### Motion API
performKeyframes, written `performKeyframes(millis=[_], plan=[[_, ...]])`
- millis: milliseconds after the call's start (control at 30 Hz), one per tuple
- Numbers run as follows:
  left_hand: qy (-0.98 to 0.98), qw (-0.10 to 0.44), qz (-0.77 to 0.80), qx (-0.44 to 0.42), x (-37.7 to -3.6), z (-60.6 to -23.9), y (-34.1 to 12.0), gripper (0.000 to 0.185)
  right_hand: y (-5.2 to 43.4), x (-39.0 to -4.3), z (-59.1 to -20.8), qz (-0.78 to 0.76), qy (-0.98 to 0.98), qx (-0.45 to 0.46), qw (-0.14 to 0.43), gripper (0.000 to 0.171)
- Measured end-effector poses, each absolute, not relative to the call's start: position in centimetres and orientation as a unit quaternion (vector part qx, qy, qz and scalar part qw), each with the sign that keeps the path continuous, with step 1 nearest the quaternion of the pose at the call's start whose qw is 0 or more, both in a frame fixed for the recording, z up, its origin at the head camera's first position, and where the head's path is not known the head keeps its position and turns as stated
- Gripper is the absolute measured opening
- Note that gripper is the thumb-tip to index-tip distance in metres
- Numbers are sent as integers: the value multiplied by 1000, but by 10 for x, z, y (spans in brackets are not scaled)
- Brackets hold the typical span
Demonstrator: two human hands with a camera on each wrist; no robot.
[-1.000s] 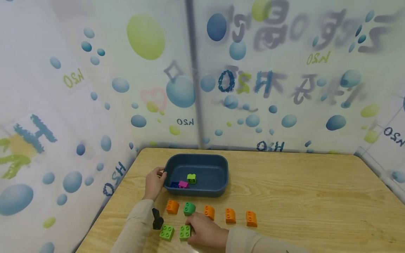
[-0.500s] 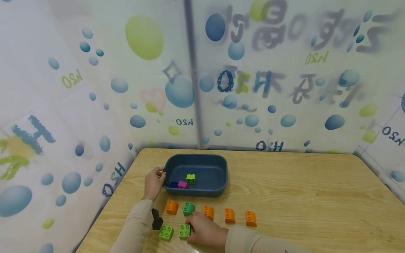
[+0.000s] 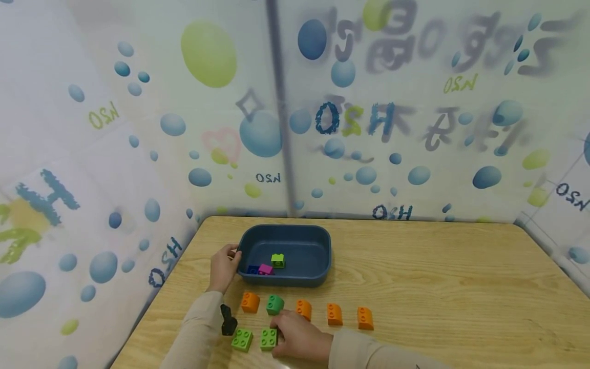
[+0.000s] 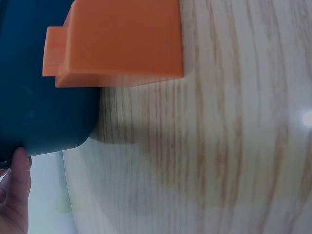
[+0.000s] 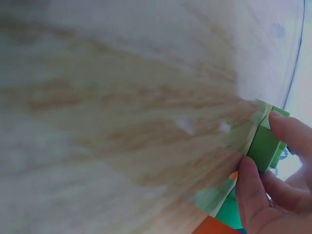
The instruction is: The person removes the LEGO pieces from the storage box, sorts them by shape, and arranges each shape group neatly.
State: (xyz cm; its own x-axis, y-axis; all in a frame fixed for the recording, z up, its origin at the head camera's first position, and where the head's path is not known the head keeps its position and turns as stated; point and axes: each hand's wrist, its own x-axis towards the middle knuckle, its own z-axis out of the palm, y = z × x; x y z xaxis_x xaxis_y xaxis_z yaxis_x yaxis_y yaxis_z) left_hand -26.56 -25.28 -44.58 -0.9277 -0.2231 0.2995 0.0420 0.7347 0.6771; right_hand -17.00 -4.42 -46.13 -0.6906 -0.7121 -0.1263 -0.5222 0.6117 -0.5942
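Note:
My left hand point(image 3: 223, 269) holds the left rim of a dark blue plastic tray point(image 3: 318, 279); in the left wrist view its fingertip point(image 4: 20, 165) touches the tray's edge. Inside the tray lie a lime toy brick point(image 3: 278, 261), a magenta brick point(image 3: 265, 269) and a dark blue brick point(image 3: 253, 269). Near the table's front, my right hand point(image 3: 299, 335) pinches a light green four-stud brick point(image 3: 269, 339) between thumb and fingers, plain in the right wrist view on the green brick point(image 5: 263, 148). The brick stands on or close to the table; the hand covers its right side.
Between tray and right hand runs a row of curved-top bricks: a green one point(image 3: 275, 304) and several orange ones point(image 3: 334, 314). Another light green brick point(image 3: 241, 340) lies left of the right hand. A black object point(image 3: 228, 320) is beside the left sleeve. Patterned curtains enclose the wooden table point(image 3: 438, 287).

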Motion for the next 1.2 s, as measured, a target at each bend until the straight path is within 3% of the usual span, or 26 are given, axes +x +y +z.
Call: performKeyframes(millis=[233,567,800,1200], plan=[[-912,190,-361,48,-267,-447,-253,22,-40,-172,-459,-278,866,-360,209,39],[-908,198,-365,46,-268,-448,-253,21,-31,-168,-446,-290,859,-369,204,52],[-910,188,-365,50,-268,-449,-254,22,-24,-170,-430,-356,839,-365,189,41],[-911,185,-365,51,-267,-447,-252,22,-15,-206,-401,-405,827,-376,102,25]])
